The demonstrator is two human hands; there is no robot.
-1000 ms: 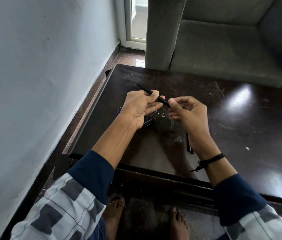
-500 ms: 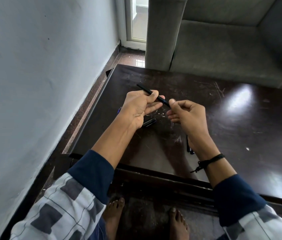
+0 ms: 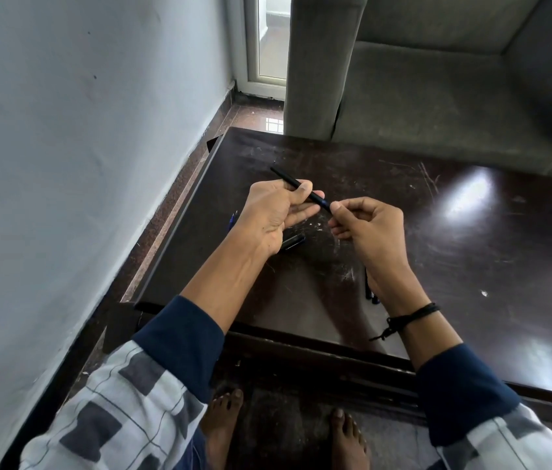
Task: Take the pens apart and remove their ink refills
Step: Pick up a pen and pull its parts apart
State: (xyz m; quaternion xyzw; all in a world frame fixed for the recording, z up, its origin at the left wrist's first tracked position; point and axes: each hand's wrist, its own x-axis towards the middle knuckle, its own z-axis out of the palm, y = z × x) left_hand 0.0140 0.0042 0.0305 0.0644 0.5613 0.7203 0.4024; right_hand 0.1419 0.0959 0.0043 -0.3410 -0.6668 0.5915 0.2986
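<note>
A thin black pen (image 3: pixel 288 179) is held above the dark table (image 3: pixel 471 252). My left hand (image 3: pixel 273 213) grips its middle between thumb and fingers, the far end sticking out up-left. My right hand (image 3: pixel 366 223) pinches the pen's near end with thumb and forefinger. A black pen part (image 3: pixel 293 241) lies on the table below my left hand. A blue pen (image 3: pixel 233 218) peeks out to the left of that hand. Thin black pieces (image 3: pixel 370 295) lie by my right wrist, partly hidden.
A grey wall (image 3: pixel 81 147) runs close along the table's left side. A grey sofa (image 3: pixel 437 96) stands right behind the table's far edge. My bare feet (image 3: pixel 223 425) rest on the floor under the near edge.
My right hand has shifted slightly right and its fingers have turned at the pen's near end. My left hand and the pen stay almost where they were.
</note>
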